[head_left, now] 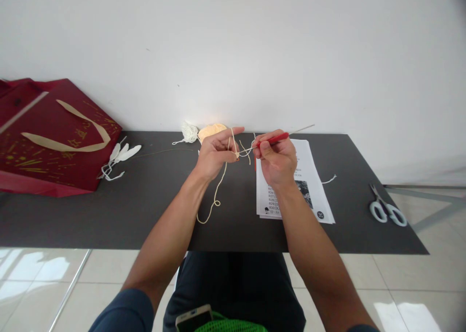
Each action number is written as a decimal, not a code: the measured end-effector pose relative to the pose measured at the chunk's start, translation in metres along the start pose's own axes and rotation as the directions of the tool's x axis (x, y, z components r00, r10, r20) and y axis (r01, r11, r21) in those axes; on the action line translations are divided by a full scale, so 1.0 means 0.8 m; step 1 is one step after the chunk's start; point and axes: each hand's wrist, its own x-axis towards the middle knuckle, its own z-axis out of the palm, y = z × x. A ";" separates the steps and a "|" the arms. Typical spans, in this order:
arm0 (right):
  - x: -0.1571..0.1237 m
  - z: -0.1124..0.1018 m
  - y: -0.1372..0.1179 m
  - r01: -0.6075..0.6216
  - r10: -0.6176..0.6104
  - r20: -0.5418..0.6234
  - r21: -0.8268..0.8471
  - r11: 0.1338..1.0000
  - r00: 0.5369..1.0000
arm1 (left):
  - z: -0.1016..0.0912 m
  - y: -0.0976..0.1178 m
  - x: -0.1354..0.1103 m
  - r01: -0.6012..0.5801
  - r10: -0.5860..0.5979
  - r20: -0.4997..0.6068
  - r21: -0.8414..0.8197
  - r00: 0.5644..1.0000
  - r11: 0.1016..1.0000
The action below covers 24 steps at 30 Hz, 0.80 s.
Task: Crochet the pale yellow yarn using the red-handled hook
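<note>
Phone (194, 317) on lap. Over tabletop (145, 201): left hand (214, 152) pinched on yarn (218, 189), right hand (276, 159) clamped on hook (276, 139); w/ slack yarn, loop cd slip off.

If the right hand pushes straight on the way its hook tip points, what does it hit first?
Probably the yarn pinched in the left hand: the right hand aims its hook leftward at those fingertips. Depth is hard to judge from one view.
</note>
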 end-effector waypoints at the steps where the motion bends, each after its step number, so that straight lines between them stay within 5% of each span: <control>1: 0.000 0.002 -0.002 -0.020 0.020 -0.005 0.019 1.000 1.000 | 0.002 0.002 -0.001 0.014 -0.014 0.002 -0.026 1.000 1.000; 17: -0.002 0.005 0.001 -0.231 0.239 -0.013 0.219 0.948 0.971 | 0.013 0.007 -0.004 0.001 0.010 0.051 -0.210 0.999 0.978; 24: -0.009 0.013 -0.004 0.059 -0.059 -0.074 0.001 0.998 0.995 | 0.013 0.009 -0.006 -0.139 0.152 -0.114 0.110 0.982 0.984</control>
